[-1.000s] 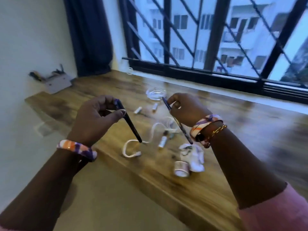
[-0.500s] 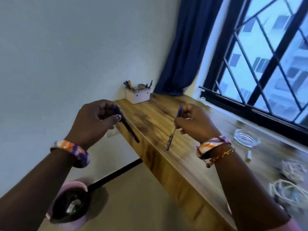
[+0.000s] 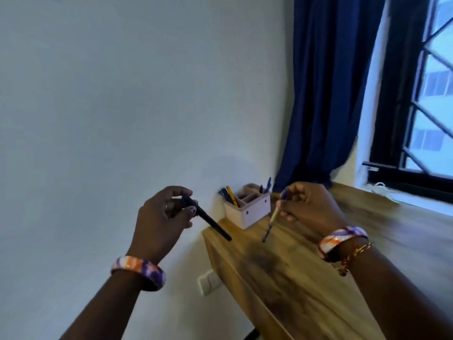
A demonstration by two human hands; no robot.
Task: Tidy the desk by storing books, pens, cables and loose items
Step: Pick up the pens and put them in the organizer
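Note:
My left hand (image 3: 161, 217) pinches a black pen (image 3: 213, 224) that slants down to the right over the desk's left end. My right hand (image 3: 308, 207) holds a blue-capped pen (image 3: 270, 220) with a pale barrel, tip pointing down. A white desk organiser (image 3: 247, 213) stands between and just beyond the two hands, at the far left corner of the wooden desk (image 3: 294, 278). Several pens stick out of its compartments. Both held pens hang in the air, apart from the organiser.
A plain wall runs along the left with a white wall socket (image 3: 208, 282) below the desk end. A dark blue curtain (image 3: 326, 94) hangs behind the organiser. The barred window (image 3: 421, 106) is at the right, with a white cable (image 3: 381, 187) on its sill.
My view has swung left from the desk's clutter to its far end. Both hands, each still holding its pen, are now close to the organiser.

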